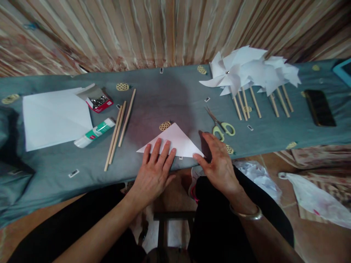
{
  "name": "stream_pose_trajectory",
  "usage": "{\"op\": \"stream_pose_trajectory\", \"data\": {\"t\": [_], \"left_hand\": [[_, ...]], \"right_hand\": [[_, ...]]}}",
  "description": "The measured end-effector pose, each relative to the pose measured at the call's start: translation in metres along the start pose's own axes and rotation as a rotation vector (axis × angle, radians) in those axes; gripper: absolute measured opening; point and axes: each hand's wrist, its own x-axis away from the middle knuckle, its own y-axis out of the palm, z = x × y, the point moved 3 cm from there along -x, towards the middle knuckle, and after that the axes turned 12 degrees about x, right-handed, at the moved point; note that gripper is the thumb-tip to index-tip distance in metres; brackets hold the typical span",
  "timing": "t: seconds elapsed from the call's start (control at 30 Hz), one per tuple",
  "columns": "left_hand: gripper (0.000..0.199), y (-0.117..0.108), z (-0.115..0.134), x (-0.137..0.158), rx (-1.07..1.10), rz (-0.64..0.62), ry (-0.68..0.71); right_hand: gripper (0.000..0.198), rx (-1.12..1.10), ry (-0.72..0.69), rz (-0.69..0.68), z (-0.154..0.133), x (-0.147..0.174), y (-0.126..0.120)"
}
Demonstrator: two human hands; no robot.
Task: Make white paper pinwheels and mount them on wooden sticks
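Observation:
A white sheet of paper [179, 140], folded into a triangle, lies near the front edge of the cloth-covered table [164, 102]. My left hand [156, 168] rests flat on its left half, fingers spread. At the triangle's right corner, the thumb of my right hand [218, 164] touches the paper; the other fingers are held apart from the thumb, with nothing between them. Just beyond that hand lie scissors [219, 126] with pale green handles, blades slightly apart.
White paper pinwheels [236, 71] on wooden sticks lie at back right, beside a dark phone [319, 107]. To the left are loose wooden sticks [116, 133], a glue tube [94, 133], an open red box [98, 100] of metal pins and white paper sheets [55, 117].

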Motion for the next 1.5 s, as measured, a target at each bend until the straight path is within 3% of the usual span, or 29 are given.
{"op": "stream_pose_trajectory", "data": {"t": [0.23, 0.43, 0.63, 0.9, 1.33, 1.5], "left_hand": [[0.075, -0.003, 0.001, -0.003, 0.004, -0.016, -0.007], [0.067, -0.004, 0.002, -0.003, -0.025, 0.013, 0.015], [0.072, -0.002, 0.002, -0.002, -0.025, 0.003, 0.006], [0.08, -0.005, 0.002, -0.001, -0.033, -0.043, -0.002], [0.068, -0.024, -0.033, 0.048, -0.056, 0.028, -0.129], [0.064, -0.03, -0.035, 0.051, -0.015, 0.08, -0.154]], "right_hand": [[0.05, -0.01, -0.002, -0.025, 0.022, 0.006, -0.013], [0.043, -0.044, -0.057, 0.001, 0.011, 0.007, -0.019], [0.045, -0.052, -0.129, 0.02, -0.012, 0.004, -0.009], [0.044, -0.046, -0.114, 0.024, -0.003, -0.001, 0.004], [0.043, -0.07, -0.093, 0.007, 0.002, -0.006, 0.004], [0.045, -0.123, 0.011, -0.057, 0.007, -0.01, -0.002]]}}
